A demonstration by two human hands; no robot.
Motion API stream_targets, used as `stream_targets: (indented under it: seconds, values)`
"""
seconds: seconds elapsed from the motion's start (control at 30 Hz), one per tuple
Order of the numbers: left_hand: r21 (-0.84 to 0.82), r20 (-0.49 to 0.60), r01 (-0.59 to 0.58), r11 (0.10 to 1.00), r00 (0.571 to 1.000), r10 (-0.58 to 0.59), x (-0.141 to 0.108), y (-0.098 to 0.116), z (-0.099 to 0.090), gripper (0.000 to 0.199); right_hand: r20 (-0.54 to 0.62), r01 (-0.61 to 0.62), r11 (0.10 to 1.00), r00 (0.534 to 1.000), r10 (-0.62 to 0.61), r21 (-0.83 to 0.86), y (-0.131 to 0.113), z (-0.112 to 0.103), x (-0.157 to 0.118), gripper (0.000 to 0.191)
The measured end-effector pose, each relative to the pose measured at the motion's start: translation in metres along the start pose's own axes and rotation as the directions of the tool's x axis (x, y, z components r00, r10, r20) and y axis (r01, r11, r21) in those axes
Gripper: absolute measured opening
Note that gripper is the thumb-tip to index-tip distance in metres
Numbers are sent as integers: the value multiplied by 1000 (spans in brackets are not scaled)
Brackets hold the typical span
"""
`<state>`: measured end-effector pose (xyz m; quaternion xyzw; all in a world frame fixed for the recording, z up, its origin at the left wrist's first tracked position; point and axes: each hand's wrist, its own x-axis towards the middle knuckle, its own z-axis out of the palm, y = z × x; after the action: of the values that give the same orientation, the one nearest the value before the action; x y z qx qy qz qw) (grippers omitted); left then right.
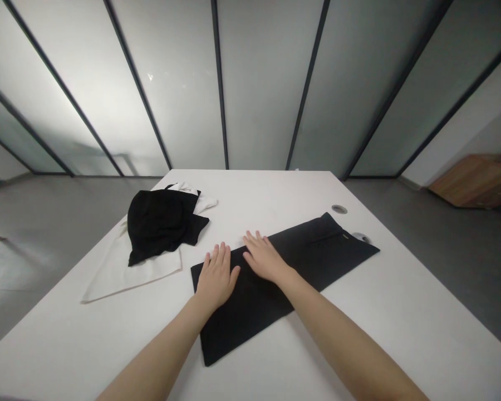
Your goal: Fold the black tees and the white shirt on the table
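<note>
Our left hand [217, 275] and right hand [264, 257] lie flat and open, gripping nothing, on folded black trousers [313, 250]. A black garment [161, 225] tops white cloth [125, 278] to the left

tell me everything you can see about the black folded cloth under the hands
The black folded garment is a long, flat strip of matte dark fabric, possibly trousers, though that cannot be settled. A small metallic tag shows near its far end. It lies smooth and diagonal on the white table, running from near the person toward the far right. The left hand and right hand rest flat on it, palms down.
</note>
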<state>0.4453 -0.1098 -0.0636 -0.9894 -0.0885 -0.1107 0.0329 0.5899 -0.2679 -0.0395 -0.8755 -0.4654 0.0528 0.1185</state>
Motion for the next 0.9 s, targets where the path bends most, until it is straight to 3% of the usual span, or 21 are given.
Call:
stream_targets:
  seconds: [0.07,0.13,0.33,0.57,0.73,0.9]
  values:
    - [-21,50,-57,998,997,58,-2,3,4,67,47,121,992,991,-122,27,-16,6,-2,63]
    - [-28,87,-68,997,994,70,-3,4,4,68,77,125,992,989,-127,31,-20,9,-4,64]
    - [-50,161,4,999,987,4,-2,6,-7,70,109,-91,996,990,90,-3,9,3,0,73]
    - [-11,245,243,970,941,-233,2,-8,-11,73,101,-271,962,956,274,-39,47,-8,1,73]
    - [13,199,289,957,937,-286,6,-25,-7,74,75,-332,942,940,334,-44,72,-9,0,70]
    - [37,75,278,960,957,-280,6,-12,-17,76,51,-301,954,952,301,-11,77,-7,0,64]
